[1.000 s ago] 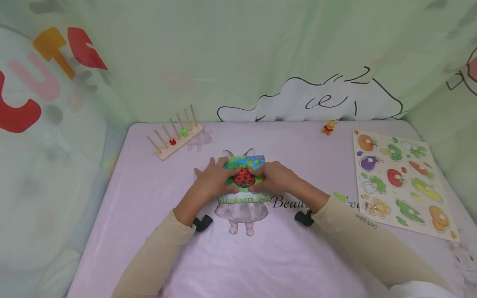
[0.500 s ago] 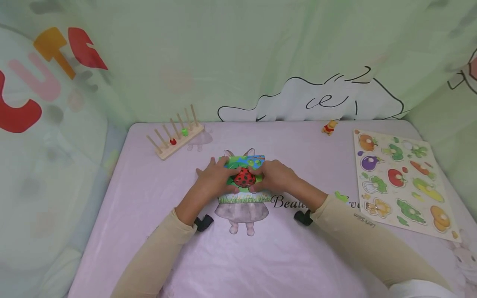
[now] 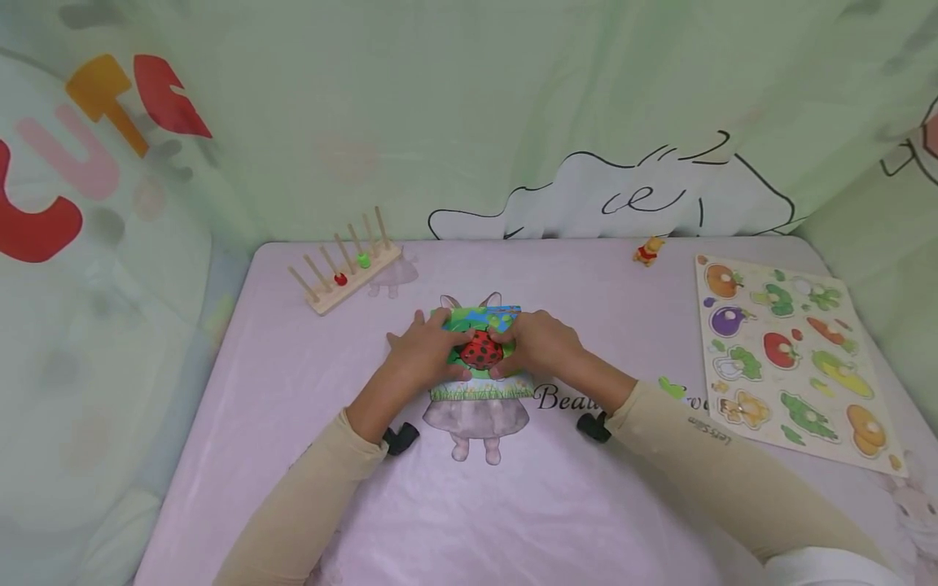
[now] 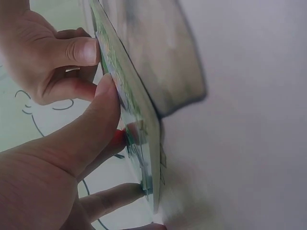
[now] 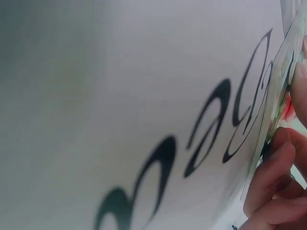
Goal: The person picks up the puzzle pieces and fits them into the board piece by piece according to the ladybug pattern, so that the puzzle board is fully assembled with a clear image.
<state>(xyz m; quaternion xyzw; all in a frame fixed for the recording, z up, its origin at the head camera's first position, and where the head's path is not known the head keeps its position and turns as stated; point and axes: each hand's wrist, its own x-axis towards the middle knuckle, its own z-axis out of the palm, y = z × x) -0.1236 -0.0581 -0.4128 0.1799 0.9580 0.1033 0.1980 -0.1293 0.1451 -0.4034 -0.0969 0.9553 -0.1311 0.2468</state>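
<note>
A flat picture puzzle board [image 3: 479, 394] with a red ladybug [image 3: 481, 350] on green lies on the pink table, in the middle of the head view. My left hand [image 3: 421, 354] rests over its left side, fingers spread; the thumb and forefinger touch the picture beside the ladybug. From the other side, my right hand [image 3: 545, 346] has its fingers bent, thumb and forefinger tips set at the ladybug's right edge. In the left wrist view, both thumbs press the board's face. The right wrist view shows the board's edge [image 5: 261, 139] against bent right fingers [image 5: 273, 177].
A wooden peg rack [image 3: 352, 281] with a red and a green bead stands at the back left. A small bear figure [image 3: 648, 251] is at the back right. A vegetable puzzle board [image 3: 795, 358] lies on the right. Patterned curtains surround the table.
My right hand has shifted slightly, its knuckles a little higher and its wrist a little to the left. The left hand and the board stay almost where they were.
</note>
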